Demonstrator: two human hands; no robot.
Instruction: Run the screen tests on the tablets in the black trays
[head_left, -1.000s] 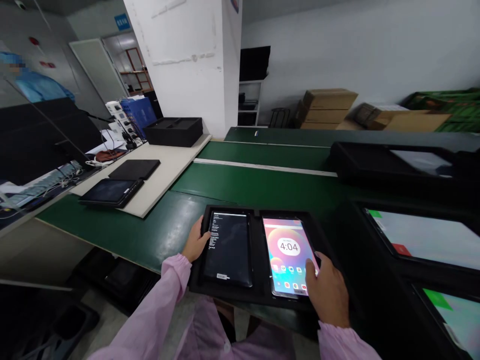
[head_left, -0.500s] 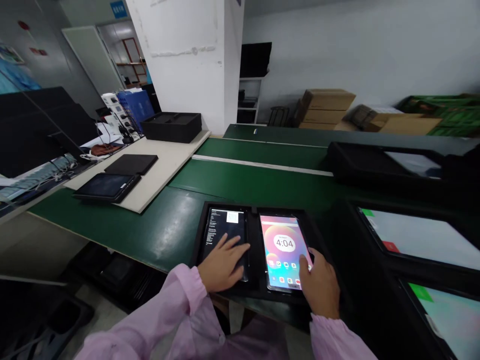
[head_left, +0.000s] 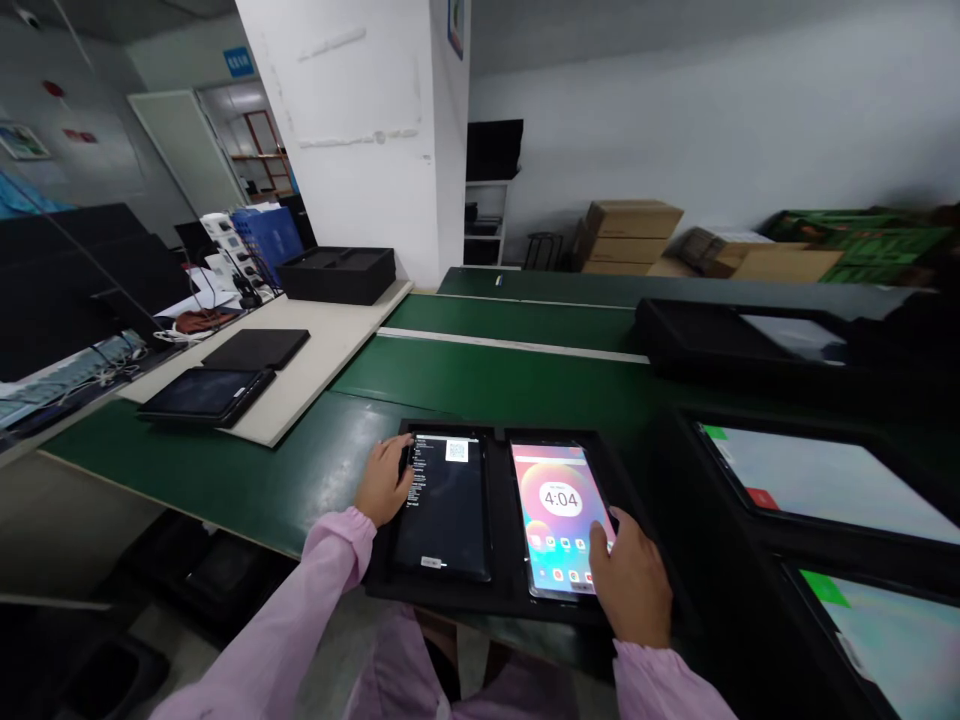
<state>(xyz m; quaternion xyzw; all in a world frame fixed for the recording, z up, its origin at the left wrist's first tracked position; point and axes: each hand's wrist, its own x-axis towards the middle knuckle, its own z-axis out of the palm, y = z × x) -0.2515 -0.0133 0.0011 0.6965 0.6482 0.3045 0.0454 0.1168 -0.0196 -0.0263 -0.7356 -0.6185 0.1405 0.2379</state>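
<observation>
Two tablets lie side by side in the recesses of a black foam tray (head_left: 501, 580). The left tablet (head_left: 450, 530) shows a dark screen with white text lines and a square code at its top. Colourful wallpaper with a 4:04 clock and app icons fills the right tablet (head_left: 555, 530). My left hand (head_left: 384, 482) is closed on the left tablet's upper left edge, with its fingertips partly hidden. At the lower right edge of the right tablet, my right hand (head_left: 636, 580) has its thumb over the screen and its fingers tucked round the side.
Larger lit tablets (head_left: 817, 480) sit in black foam at my right. Another foam tray (head_left: 675, 335) stands behind them. On the white board (head_left: 322, 350) at the left are a dark tablet (head_left: 206, 392), a black flat panel (head_left: 257, 348) and a black box (head_left: 337, 273).
My left hand has moved from over the left tablet's screen to its upper left edge, uncovering the screen. My right hand stays at the right tablet. The view has tilted up slightly.
</observation>
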